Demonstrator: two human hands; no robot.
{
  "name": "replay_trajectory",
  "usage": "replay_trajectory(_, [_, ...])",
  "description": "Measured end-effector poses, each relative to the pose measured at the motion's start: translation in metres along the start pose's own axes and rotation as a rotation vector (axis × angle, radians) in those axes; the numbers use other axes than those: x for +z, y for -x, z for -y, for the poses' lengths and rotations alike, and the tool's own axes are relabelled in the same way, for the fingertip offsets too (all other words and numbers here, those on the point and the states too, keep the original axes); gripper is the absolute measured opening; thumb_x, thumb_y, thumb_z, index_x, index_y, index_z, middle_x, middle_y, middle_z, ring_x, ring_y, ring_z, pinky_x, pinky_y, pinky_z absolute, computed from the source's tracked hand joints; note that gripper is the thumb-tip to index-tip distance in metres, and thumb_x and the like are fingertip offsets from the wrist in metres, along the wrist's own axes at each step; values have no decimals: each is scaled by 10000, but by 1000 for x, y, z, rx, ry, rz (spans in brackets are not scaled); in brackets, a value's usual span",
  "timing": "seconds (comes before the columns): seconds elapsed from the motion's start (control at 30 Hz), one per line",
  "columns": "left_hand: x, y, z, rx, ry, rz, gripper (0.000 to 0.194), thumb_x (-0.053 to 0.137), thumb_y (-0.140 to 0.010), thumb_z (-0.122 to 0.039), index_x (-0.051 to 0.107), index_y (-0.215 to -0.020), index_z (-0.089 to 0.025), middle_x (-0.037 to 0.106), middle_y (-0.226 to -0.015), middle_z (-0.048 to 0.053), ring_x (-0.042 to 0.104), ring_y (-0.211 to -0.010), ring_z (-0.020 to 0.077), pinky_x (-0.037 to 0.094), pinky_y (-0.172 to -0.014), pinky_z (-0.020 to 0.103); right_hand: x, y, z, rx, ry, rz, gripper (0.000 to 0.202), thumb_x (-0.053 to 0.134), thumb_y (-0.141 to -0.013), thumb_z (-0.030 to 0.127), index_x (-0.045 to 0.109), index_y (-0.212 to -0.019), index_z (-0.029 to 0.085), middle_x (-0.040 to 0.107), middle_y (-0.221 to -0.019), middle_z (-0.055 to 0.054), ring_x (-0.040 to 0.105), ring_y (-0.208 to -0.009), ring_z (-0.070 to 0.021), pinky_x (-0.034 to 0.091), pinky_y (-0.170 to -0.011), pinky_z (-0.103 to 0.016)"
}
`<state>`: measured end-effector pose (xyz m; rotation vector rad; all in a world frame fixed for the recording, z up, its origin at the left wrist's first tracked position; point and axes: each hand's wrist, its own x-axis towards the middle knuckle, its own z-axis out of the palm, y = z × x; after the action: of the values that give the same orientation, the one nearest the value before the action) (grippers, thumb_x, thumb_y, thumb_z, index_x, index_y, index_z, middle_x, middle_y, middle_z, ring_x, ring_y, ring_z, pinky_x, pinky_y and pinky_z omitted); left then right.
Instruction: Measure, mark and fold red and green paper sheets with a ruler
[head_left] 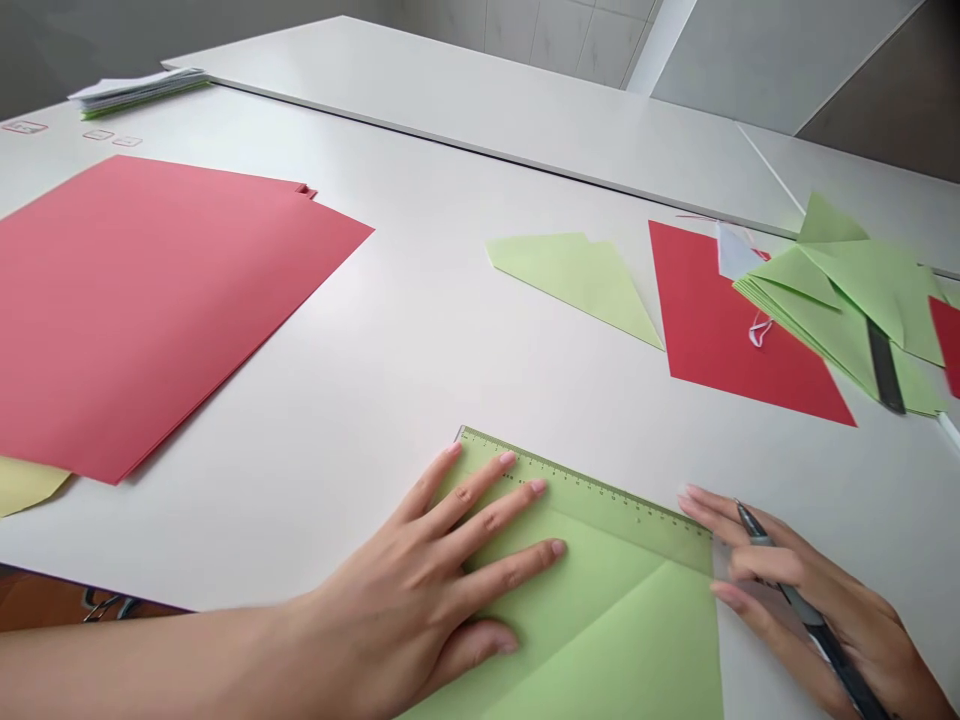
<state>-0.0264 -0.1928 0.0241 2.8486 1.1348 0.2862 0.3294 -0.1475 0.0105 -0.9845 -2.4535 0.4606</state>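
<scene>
A clear ruler (pixel 600 500) lies along the top edge of a light green sheet of paper (pixel 645 640), which shows a diagonal crease or fold line. My left hand (pixel 457 570) is spread over the sheet's left part, its fingers apart, with fingertips on the ruler's left end. At the ruler's right end, my right hand (pixel 810 590) holds a dark pen (pixel 832 650) between its fingers, the tip pointing up and left. The fingertips of that hand are at the end of the ruler and the sheet's right edge.
Large red sheets (pixel 150 300) are stacked at left over a yellow piece (pixel 30 483). A green paper piece (pixel 585 275) lies ahead, beside a red sheet (pixel 712 340). Folded green papers (pixel 847 290) with a black strip-like object (pixel 885 365) sit at right. A paper stack (pixel 139 92) lies far left.
</scene>
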Motion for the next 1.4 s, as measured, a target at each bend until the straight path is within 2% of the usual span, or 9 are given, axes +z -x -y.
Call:
replay_trajectory(0.3, [-3, -3, 4, 53, -120, -68, 602, 441, -994, -493, 297, -1537, -277, 326, -1593, 16, 232, -1504, 248, -4, -1256, 463, 7, -6, 7, -56, 81, -61, 220, 580, -886, 33, 484, -849, 228, 724, -1219, -92, 632, -1231, -219, 487, -1102, -351])
replay_trajectory(0.5, [6, -7, 11, 78, -201, -131, 538, 358, -1013, -428, 303, -1535, -307, 351, -1581, -30, 288, -1483, 252, -27, -1251, 461, 4, -16, 5, -171, 131, -116, 260, 564, -909, 33, 635, -1098, 197, 693, -1274, -107, 668, -1177, -222, 562, -1014, -351])
replay_trajectory(0.6, [7, -10, 16, 54, -199, -165, 510, 325, -1019, -360, 307, -1529, -340, 380, -1564, -54, 304, -1478, 232, 8, -1253, 453, 5, -23, -2, -113, 245, -159, 304, 532, -950, 93, 630, -1217, 198, 729, -1209, -85, 714, -1088, -206, 588, -927, -307])
replay_trajectory(0.77, [8, -22, 34, 91, -188, -139, 613, 355, -966, -217, 229, -1552, -342, 382, -1559, -59, 268, -1493, 215, 65, -1254, 452, 6, -44, -28, 60, 386, -241, 305, 477, -985, 170, 628, -1250, 195, 764, -845, -25, 731, -741, -174, 560, -661, -256])
replay_trajectory(0.9, [5, -31, 43, 84, -195, -105, 686, 327, -925, -106, 210, -1550, -363, 317, -1588, -73, 241, -1500, 181, 144, -1244, 445, 3, -62, -50, 103, 402, -278, 299, 464, -983, 205, 631, -1231, 210, 725, -796, -20, 690, -675, -171, 527, -628, -255])
replay_trajectory(1.03, [4, -25, 20, -18, -260, -196, 657, 305, -923, -61, 308, -1528, -318, 389, -1560, -14, 409, -1422, 199, 314, -1183, 427, -10, -72, -60, 42, 383, -259, 313, 463, -992, 257, 581, -1279, 213, 710, -837, -37, 710, -823, -215, 560, -804, -344])
replay_trajectory(1.13, [7, -11, -8, -41, -285, -285, 478, 377, -991, -230, 451, -1463, -244, 527, -1457, 72, 533, -1311, 264, 463, -1045, 417, -24, -77, -66, -30, 353, -180, 251, 474, -988, 257, 594, -1205, 229, 727, -943, -65, 668, -1120, -256, 505, -990, -424])
replay_trajectory(1.3, [13, 0, -26, -70, -305, -286, 434, 399, -997, -291, 532, -1407, -237, 547, -1420, 133, 499, -1332, 353, 478, -1008, 502, -38, -91, -84, -29, 309, -59, 95, 488, -959, 213, 569, -1001, 239, 679, -1271, -122, 642, -1196, -287, 523, -946, -434])
replay_trajectory(1.4, [15, 0, -21, -91, -281, -281, 438, 409, -1000, -309, 514, -1422, -258, 532, -1439, 122, 473, -1355, 356, 454, -1036, 528, -39, -97, -90, 31, 289, -63, 49, 474, -963, 224, 512, -938, 240, 690, -1249, -148, 686, -1120, -304, 546, -870, -434])
